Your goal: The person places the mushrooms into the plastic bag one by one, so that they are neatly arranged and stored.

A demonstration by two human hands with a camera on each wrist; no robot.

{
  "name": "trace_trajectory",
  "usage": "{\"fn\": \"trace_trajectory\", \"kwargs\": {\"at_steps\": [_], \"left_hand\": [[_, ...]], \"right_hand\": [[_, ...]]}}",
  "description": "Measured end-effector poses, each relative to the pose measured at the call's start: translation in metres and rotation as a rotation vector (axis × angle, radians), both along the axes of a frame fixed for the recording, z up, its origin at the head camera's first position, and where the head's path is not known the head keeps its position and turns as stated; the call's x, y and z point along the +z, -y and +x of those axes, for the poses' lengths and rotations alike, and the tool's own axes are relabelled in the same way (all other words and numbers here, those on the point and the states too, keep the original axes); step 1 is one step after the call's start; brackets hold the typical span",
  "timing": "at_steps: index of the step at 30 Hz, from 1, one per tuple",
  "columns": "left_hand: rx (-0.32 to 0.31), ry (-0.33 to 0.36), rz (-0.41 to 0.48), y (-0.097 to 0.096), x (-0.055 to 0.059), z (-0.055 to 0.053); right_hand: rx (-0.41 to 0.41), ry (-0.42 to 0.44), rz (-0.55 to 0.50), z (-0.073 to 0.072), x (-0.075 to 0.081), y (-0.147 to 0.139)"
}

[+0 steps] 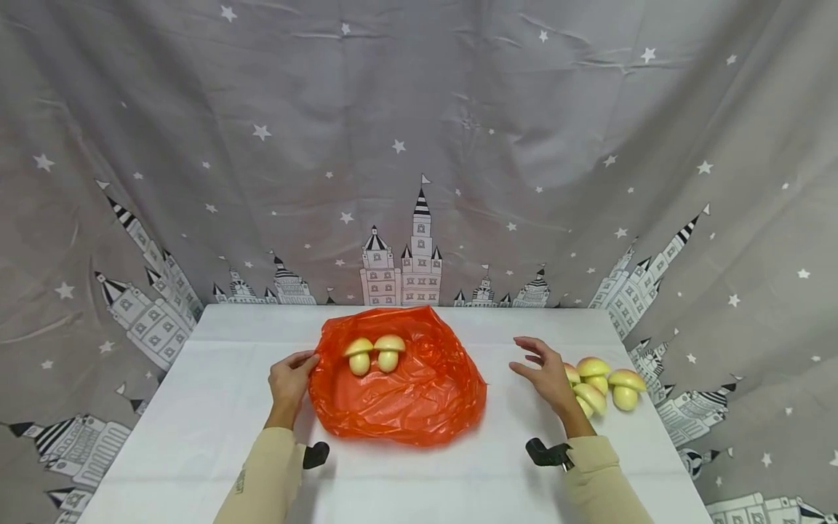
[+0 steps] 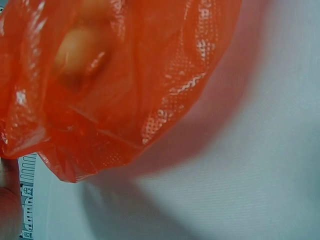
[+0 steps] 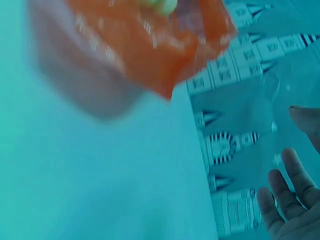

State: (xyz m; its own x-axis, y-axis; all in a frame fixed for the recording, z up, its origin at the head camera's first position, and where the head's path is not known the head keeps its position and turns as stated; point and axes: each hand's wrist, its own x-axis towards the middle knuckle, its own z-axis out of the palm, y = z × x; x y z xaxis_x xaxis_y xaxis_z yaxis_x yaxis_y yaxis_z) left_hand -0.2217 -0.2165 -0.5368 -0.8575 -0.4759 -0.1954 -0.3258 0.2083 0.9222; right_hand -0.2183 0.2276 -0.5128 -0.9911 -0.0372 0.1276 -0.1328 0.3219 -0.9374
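Note:
A red plastic bag (image 1: 406, 407) lies spread open on the white table, left of the middle. Two yellow mushrooms (image 1: 388, 353) sit side by side inside it. At the bag's left edge, my left hand (image 1: 290, 380) pinches the rim between thumb and fingers. The left wrist view shows the bag's translucent side (image 2: 150, 75), with a mushroom (image 2: 80, 52) dimly visible through it. My right hand (image 1: 546, 375) hovers over the table between the bag and a pile of mushrooms, its fingers spread and holding nothing. In the right wrist view its fingers (image 3: 295, 175) are apart.
Several more mushrooms (image 1: 625, 389) with pinkish-yellow caps lie in a pile at the table's right side, partly hidden by my right hand. Behind the white table (image 1: 249, 349) hangs a grey curtain (image 1: 294, 94) printed with castles and stars.

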Motion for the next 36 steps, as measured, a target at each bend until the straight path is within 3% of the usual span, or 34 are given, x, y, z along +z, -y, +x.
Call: {"fn": "trace_trajectory", "kwargs": {"at_steps": [12,17,25,36], "left_hand": [[-0.006,0.015,0.007,-0.001,-0.006,-0.004],[0.010,0.044,0.022,-0.003,-0.006,-0.004],[-0.012,0.031,0.031,-0.001,-0.003,-0.004],[-0.018,0.039,0.017,-0.001,-0.003,-0.003]], "right_hand": [[-0.127,0.055,0.102,0.020,-0.011,-0.057],[-0.180,0.038,0.101,0.032,-0.017,-0.075],[-0.312,0.047,0.104,0.042,-0.028,-0.091],[-0.321,0.106,0.137,0.050,-0.044,-0.097]]}}
